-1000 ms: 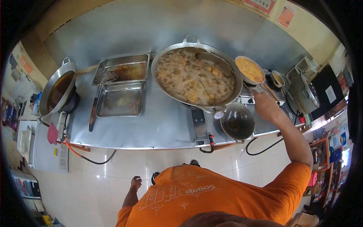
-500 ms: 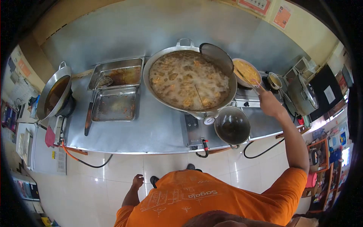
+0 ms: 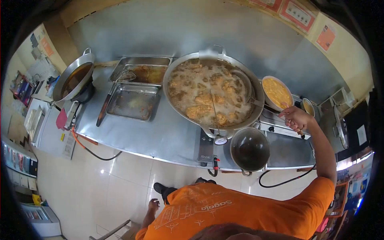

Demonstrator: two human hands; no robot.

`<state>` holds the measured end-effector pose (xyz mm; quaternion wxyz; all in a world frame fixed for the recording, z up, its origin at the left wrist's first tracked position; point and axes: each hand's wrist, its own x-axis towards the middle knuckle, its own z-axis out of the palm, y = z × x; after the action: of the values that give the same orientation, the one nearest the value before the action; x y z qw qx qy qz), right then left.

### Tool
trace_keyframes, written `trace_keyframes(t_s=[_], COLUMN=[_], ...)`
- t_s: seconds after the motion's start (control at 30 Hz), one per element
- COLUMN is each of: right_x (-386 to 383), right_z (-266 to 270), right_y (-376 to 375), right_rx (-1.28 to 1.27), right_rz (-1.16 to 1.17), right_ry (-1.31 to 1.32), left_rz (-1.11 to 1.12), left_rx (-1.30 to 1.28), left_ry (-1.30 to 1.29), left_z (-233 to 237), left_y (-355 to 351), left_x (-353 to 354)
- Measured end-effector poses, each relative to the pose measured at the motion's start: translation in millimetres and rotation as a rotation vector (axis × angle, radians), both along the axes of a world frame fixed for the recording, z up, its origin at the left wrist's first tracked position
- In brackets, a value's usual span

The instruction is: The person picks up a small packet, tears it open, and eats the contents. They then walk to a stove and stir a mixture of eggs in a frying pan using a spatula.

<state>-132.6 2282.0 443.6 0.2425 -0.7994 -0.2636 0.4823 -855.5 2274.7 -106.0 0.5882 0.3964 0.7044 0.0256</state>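
My right hand [image 3: 297, 119] is closed around the long handle of a round mesh strainer [image 3: 242, 82]. The strainer lies in the bubbling oil at the right side of a large wok [image 3: 173, 111], inside the rim. Fried pieces [image 3: 204, 99] float in the foam. A dial thermometer [image 3: 221, 140] sits at the wok's front edge, its stem reaching into the oil. Just behind my right hand is a bowl of yellow batter [image 3: 277, 93]. My left hand [image 3: 154, 205] hangs low over the floor, fingers loosely apart and holding nothing.
An empty dark pan [image 3: 250, 150] stands in front of the wok. Two metal trays [image 3: 134, 103] and a wire skimmer [image 3: 105, 107] lie left of it. A smaller wok of dark oil [image 3: 75, 78] is farther left. A lidded pot [image 3: 334, 126] stands far right.
The strainer has gone from above the wok's right rim down into the oil. My right hand has moved lower relative to the batter bowl. The camera view has shifted and turned.
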Motion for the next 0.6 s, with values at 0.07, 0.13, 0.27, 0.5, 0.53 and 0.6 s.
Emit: trace_keyframes(t_s=[0.07, 0.13, 0.27, 0.5, 0.53, 0.6], right_x=[13.6, 11.1, 6.3, 0.7, -3.3, -11.1], right_z=[-12.6, -28.6, -48.0, -33.2, -23.3, -9.3], right_y=[7.8, 21.0, 37.1, 42.2, 38.3, 31.5], right_rx=[-0.019, 0.029, 0.096, 0.192, 0.192, 0.194], right_rz=[0.036, 0.054, 0.026, -0.021, -0.048, -0.106], right_ry=[0.031, 0.136, 0.218, 0.231, 0.199, 0.136], left_rz=[0.143, 0.200, 0.263, 0.051, 0.100, 0.117], left_rx=[-0.063, -0.063, -0.036, 0.064, 0.065, 0.080], left_ry=[-0.071, -0.107, -0.175, -0.029, -0.096, -0.128], left_z=[-11.4, -17.2, -31.1, 2.7, -12.8, -20.2], left_y=[-17.5, -35.8, -49.5, -3.8, 6.4, 17.4], left_x=[-4.0, -3.1, -6.3, 11.7, 2.7, -6.7])
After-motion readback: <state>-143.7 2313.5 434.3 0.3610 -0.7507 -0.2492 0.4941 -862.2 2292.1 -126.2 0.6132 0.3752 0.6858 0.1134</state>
